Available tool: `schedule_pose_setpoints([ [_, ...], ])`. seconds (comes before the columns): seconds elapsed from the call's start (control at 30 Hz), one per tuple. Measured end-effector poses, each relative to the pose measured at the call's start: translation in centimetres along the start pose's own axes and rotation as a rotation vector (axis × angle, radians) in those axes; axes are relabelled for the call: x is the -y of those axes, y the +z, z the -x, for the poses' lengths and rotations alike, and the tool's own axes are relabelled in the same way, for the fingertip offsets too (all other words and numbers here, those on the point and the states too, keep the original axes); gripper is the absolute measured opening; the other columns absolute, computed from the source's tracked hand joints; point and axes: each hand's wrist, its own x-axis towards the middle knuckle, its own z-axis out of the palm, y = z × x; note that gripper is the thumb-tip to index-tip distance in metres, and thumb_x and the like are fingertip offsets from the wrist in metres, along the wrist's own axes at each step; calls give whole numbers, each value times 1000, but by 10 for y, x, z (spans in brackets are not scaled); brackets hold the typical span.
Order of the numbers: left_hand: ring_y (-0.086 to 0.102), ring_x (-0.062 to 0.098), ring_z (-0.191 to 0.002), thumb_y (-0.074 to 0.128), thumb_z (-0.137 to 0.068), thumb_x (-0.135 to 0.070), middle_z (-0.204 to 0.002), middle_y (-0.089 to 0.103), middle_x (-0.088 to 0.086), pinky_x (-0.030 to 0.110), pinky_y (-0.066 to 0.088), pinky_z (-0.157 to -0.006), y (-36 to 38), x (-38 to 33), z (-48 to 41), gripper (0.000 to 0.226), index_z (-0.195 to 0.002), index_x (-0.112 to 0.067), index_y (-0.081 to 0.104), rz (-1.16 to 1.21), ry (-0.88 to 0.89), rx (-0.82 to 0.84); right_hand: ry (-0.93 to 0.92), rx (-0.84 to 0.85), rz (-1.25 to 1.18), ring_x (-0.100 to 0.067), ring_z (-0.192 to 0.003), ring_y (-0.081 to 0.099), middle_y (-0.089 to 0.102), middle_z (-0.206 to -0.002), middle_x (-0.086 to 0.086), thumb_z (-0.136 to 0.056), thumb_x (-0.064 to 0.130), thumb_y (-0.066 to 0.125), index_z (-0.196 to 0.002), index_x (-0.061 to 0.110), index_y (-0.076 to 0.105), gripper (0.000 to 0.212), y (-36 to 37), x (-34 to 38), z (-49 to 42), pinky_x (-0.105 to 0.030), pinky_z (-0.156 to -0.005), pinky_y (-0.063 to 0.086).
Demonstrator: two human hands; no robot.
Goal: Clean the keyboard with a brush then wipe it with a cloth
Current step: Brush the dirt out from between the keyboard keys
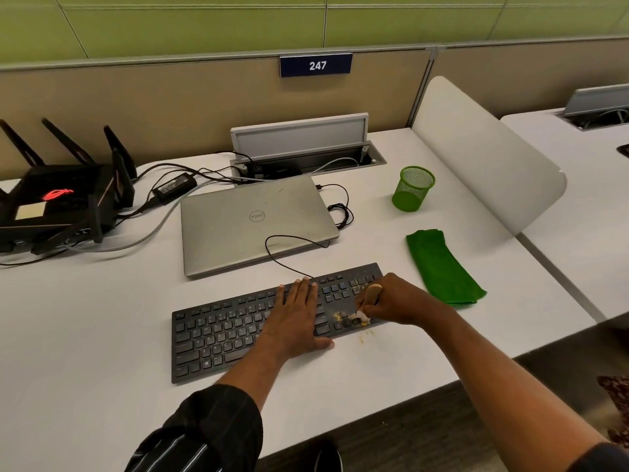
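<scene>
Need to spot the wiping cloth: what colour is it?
Green; the cloth shows best in the head view.

A white desk carries a black keyboard near its front edge, with yellowish crumbs just beside its right end. Behind lies a closed silver laptop. A folded green cloth and green mesh cup sit to the right, a black router and power adapter at left.

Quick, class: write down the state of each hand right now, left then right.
Left hand: open, lying flat on the keyboard.
Right hand: closed round the brush, bristles down at the keyboard's right end.
</scene>
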Motion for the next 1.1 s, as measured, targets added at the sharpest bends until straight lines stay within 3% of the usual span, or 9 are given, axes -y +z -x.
schedule_pose_setpoints([
  [0.13,-14,28,-156,53,-84,-79,-169,-14,13,52,-6,-125,0,0,0,122,-159,-10,-14,1,3,-3,-48,-79,-14,0,-76,69,77,-87,7,-80,8,69,-82,17,80,15,-4,9,-7,-23,-71,56],
  [0.23,-13,28,-156,52,-85,-79,-169,-13,13,52,-5,-125,-1,0,0,122,-159,-9,-13,-10,4,-4,-109,12,28,6,-73,64,72,-85,15,-82,11,73,-91,17,81,14,-4,13,-9,-10,-66,46],
  [0.33,-13,28,-156,53,-85,-78,-169,-13,13,52,-5,-125,-1,1,1,122,-159,-9,-13,-6,3,-2,-97,109,122,1,-74,63,76,-88,7,-79,9,72,-91,17,81,17,-3,12,-10,-15,-66,47],
  [0.5,-13,27,-156,52,-84,-79,-169,-13,13,53,-4,-125,-1,1,1,122,-159,-9,-14,-6,2,-3,-61,146,233,-17,-72,67,73,-77,-3,-72,15,61,-77,10,75,16,-7,8,-16,-40,-67,56],
  [0.7,-13,28,-156,53,-84,-79,-169,-13,13,52,-4,-125,-1,1,1,122,-160,-9,-13,-8,6,-5,-123,143,172,-3,-76,65,77,-87,2,-75,8,69,-87,16,81,18,-4,14,-13,-23,-69,52],
  [0.9,-12,27,-156,54,-83,-80,-169,-12,12,52,-7,-125,-1,2,1,124,-159,-9,-13,-6,6,-14,4,33,137,-20,-75,69,74,-80,-7,-80,18,61,-76,11,73,15,-2,6,-10,-40,-67,56],
  [1.0,-13,27,-156,54,-83,-80,-169,-12,12,52,-7,-125,-1,1,0,124,-159,-9,-13,-1,5,-9,27,-42,52,-13,-73,70,76,-79,0,-79,14,66,-63,29,68,22,-2,6,-7,-32,-65,56],
  [1.1,-13,27,-156,54,-83,-80,-169,-12,13,52,-7,-125,-1,1,0,124,-160,-9,-13,-2,5,-6,50,25,14,-9,-73,69,77,-82,1,-76,9,69,-77,20,78,15,-1,6,0,-29,-65,55],
])
